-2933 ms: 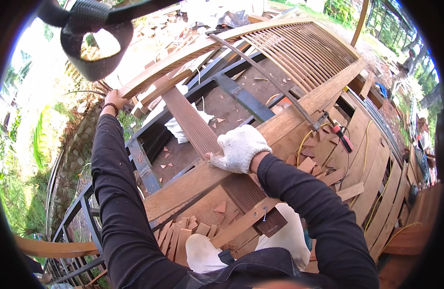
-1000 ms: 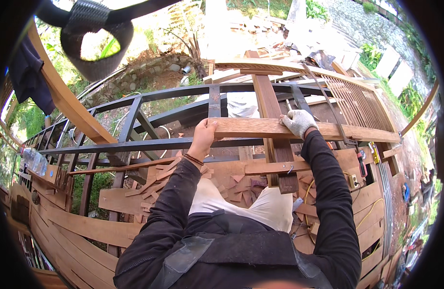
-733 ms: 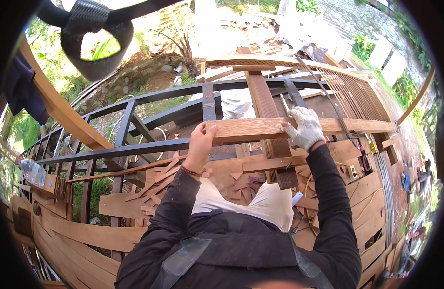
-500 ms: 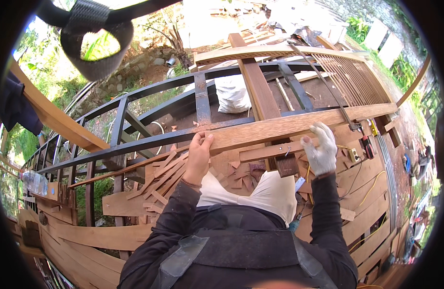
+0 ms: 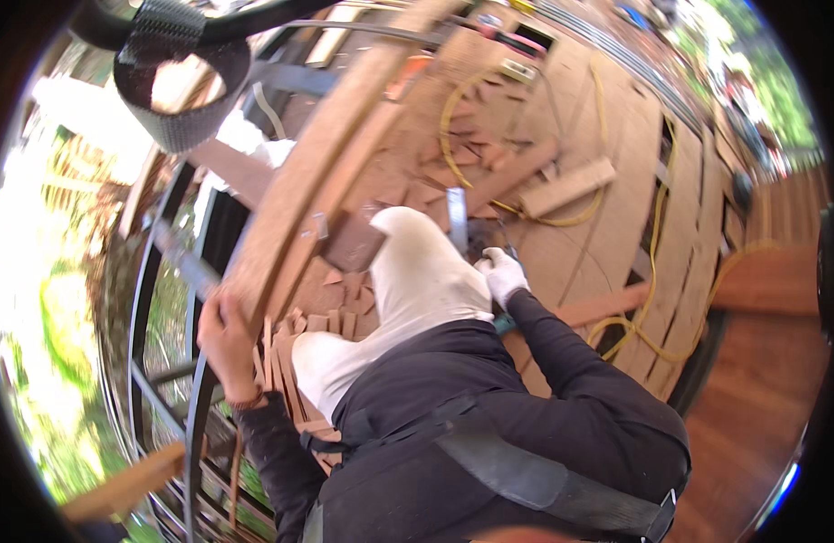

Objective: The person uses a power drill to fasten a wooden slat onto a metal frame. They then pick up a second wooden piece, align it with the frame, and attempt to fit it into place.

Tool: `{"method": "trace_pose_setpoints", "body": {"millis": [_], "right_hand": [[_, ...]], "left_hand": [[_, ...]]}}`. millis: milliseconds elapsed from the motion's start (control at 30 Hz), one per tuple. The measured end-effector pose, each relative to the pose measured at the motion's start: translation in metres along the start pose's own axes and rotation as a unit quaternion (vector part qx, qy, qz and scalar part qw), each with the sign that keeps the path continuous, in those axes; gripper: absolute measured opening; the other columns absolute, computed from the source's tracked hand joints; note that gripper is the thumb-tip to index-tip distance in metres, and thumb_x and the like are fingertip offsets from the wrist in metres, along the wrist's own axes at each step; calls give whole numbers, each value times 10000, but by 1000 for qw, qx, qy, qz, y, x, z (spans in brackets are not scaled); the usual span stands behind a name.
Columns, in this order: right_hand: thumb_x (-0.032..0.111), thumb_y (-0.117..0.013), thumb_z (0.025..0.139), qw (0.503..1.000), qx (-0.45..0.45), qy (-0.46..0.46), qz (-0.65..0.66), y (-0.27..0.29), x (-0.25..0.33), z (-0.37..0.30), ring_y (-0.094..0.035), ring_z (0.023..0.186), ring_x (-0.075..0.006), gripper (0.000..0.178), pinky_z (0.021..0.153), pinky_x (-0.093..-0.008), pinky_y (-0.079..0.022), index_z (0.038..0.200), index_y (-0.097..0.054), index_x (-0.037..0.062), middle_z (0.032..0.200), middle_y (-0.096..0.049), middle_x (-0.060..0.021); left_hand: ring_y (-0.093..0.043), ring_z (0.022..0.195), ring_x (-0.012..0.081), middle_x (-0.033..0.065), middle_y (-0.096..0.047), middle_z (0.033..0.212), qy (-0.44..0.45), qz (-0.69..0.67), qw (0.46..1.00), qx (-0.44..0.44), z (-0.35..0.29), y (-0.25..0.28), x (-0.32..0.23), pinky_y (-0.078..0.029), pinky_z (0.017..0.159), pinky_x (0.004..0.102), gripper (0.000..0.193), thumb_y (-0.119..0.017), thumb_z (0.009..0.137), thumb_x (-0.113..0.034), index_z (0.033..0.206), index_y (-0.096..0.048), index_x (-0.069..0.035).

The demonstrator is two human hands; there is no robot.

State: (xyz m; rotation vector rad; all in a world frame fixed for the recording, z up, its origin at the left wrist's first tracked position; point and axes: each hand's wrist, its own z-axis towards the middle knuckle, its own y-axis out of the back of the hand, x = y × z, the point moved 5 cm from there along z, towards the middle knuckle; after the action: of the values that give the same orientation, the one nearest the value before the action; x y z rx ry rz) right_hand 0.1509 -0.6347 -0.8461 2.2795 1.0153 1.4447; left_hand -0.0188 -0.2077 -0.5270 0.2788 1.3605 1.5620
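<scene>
My bare left hand [image 5: 225,339] is closed over the near end of a long wooden board [image 5: 331,149], which runs away toward the top. A narrower wooden strip [image 5: 345,185] lies along its right side. Low beside my right thigh is my right hand [image 5: 502,275] in a white glove, its fingers curled around something dark. A teal part [image 5: 504,322] shows just below that hand, and a dark rounded part [image 5: 482,237] above it. Blur and the glove hide what the held thing is. A pale metal ruler-like piece [image 5: 457,217] lies close by.
Wood offcuts [image 5: 476,149] and thin strips litter the plank deck [image 5: 571,244], which has gaps. A yellow cord [image 5: 654,262] loops across it. Black metal framing [image 5: 200,398] stands at left. A red-handled clamp [image 5: 517,41] is at the top.
My view has swung to the right, tilting the board steeply in the picture. My right hand has left the board and come down beside my thigh. My left hand stays at the board's end.
</scene>
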Motion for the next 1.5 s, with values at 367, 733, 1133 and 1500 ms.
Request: {"method": "trace_pose_setpoints", "body": {"millis": [367, 733, 1133, 1500], "right_hand": [[336, -725, 821, 965, -45, 9, -260, -23, -75, -24, -574, 1250, -350, 514, 1045, -480, -476, 1259, -623, 89, 1244, -622, -151], [360, -730, 863, 971, -220, -61, -66, 54, -140, 100, -600, 1276, -416, 648, 1121, -466, -468, 1354, -590, -39, 1344, -633, -295], [621, -465, 949, 912, 94, -300, 265, 66, -223, 288, -607, 1102, -326, 606, 930, -557, -468, 1242, -692, 141, 1203, -713, -88], [396, -710, 887, 813, -371, -150, 424, 147, -46, 85, -618, 720, -215, 560, 608, -331, -531, 1276, -563, 21, 958, -647, -111]], "left_hand": [[-598, 850, 179, 90, -659, 925, 34, -97, 995, -14, 9, -14, 22, -498, 821, 337, 211, -623, 1071, -182, 1089, -664, 24], [-613, 849, 256, 131, -670, 914, 5, 22, 999, -49, 12, -11, 14, -501, 842, 380, 239, -642, 1049, -189, 1034, -686, 46], [-667, 771, 343, 179, -691, 834, 18, 4, 997, -71, 9, -11, 2, -515, 727, 404, 220, -665, 986, -186, 922, -703, 21], [-681, 769, 340, 167, -682, 816, 94, -75, 984, -133, 2, -7, 9, -537, 719, 426, 203, -720, 926, -181, 858, -661, 1]]}}
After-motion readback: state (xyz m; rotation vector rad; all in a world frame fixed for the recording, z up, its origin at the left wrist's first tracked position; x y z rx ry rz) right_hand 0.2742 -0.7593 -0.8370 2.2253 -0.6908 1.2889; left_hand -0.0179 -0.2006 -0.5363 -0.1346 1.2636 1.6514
